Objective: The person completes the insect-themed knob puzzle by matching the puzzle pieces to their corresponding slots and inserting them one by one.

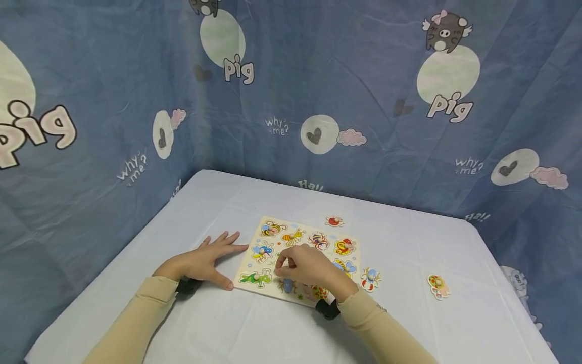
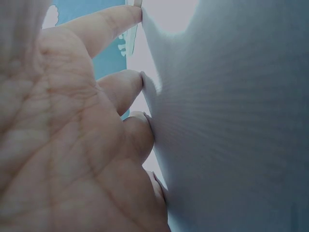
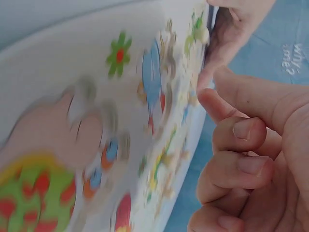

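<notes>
A wooden peg puzzle board (image 1: 268, 291) with colourful insect pictures lies flat on the table. My left hand (image 1: 206, 259) is spread on the tabletop at the board's left side, index fingertip at the edge and thumb by the near left corner. Above the board's near middle is my right hand (image 1: 306, 265), with fingers curled and thumb and index tips close together. No piece shows between those fingers (image 3: 241, 135) in the right wrist view. Left of that hand sits a green grasshopper piece (image 1: 256, 278). A blue beetle picture (image 1: 287, 286) lies below it; the hand hides part of the board.
Loose on the white table (image 1: 200, 323) are a red ladybug piece (image 1: 334, 221) behind the board, a blue beetle piece (image 1: 371, 279) just right of it, and a green-and-red spotted piece (image 1: 438, 286) farther right. Blue printed curtains (image 1: 364, 167) stand behind the table.
</notes>
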{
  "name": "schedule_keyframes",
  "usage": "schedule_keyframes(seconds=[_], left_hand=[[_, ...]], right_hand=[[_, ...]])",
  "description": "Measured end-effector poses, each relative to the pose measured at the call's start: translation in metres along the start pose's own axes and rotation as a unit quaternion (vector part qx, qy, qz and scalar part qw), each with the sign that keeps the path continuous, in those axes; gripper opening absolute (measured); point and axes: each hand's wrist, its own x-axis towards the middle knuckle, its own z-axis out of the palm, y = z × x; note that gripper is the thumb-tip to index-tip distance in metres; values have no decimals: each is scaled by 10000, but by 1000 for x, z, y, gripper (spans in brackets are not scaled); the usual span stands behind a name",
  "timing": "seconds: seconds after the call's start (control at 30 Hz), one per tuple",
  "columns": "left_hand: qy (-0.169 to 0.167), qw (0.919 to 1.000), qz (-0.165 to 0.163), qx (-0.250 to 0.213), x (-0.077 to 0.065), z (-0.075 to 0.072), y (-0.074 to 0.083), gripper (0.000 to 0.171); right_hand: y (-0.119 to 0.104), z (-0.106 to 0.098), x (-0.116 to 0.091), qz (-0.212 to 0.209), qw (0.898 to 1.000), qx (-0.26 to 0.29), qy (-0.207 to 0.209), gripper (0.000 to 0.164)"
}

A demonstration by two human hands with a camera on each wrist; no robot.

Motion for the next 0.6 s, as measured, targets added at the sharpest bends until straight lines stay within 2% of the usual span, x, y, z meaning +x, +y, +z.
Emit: schedule_keyframes(seconds=[0.17,0.33,0.6], left_hand=[[16,10000,-61,-40,-3,1,-2,103],[-65,9999,-128,-4,-5,4,-5,104],[-68,9999,-109,20,-3,0,-2,105]], right_hand=[[10,-9,-13,84,9998,114,169,9],[24,-18,-30,342,9987,222,296,6],[51,-42,-60,699,9955,223,594,6]])
